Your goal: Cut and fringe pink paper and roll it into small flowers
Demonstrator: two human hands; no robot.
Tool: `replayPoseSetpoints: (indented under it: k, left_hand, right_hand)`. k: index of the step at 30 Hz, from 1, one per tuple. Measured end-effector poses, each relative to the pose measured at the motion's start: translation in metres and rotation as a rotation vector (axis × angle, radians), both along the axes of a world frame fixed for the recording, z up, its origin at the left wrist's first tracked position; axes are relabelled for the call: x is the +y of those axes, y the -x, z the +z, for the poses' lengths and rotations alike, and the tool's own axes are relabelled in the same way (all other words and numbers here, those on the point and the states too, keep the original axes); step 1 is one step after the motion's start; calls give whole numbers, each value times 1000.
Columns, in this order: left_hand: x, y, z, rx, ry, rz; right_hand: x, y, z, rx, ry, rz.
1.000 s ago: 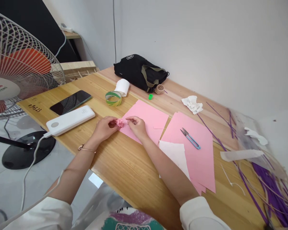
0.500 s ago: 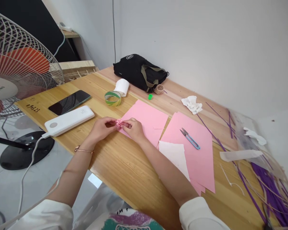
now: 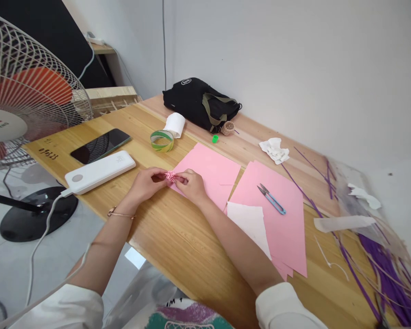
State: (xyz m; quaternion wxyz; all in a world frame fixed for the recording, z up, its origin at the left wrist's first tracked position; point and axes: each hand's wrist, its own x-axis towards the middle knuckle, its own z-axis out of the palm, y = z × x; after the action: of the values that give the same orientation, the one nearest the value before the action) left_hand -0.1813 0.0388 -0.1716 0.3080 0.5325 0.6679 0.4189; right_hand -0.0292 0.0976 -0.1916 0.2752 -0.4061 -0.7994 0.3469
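Between my two hands is a small pink paper flower (image 3: 170, 176) with frilly, curled strips. My left hand (image 3: 148, 183) pinches it from the left with thumb and fingers. From the other side, the fingertips of my right hand (image 3: 191, 184) also close on it. The flower is held over the near left corner of a pink paper sheet (image 3: 208, 167). Farther right, blue-handled thread snips (image 3: 272, 199) lie on a second stack of pink paper (image 3: 291, 233). A torn white sheet (image 3: 246, 221) lies partly beneath my right forearm.
A white power bank (image 3: 101, 172) and a phone (image 3: 101, 145) lie left of my hands. Behind stand a tape roll (image 3: 162, 141), a white roll (image 3: 175, 123), a green cap (image 3: 215, 139) and a black bag (image 3: 192, 100). Purple strips (image 3: 380, 269) spread at the right; a fan (image 3: 27, 91) is at the left.
My hands keep their hold on the flower in nearly the same place. The view has shifted very slightly; nothing on the table has visibly moved.
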Motion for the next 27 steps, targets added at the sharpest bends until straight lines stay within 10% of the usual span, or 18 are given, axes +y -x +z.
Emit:
replayPoseSetpoints:
  k: [27]
  left_hand:
    - [-1, 0, 1, -55, 13, 20]
  right_hand:
    - [-2, -1, 1, 29, -30, 16]
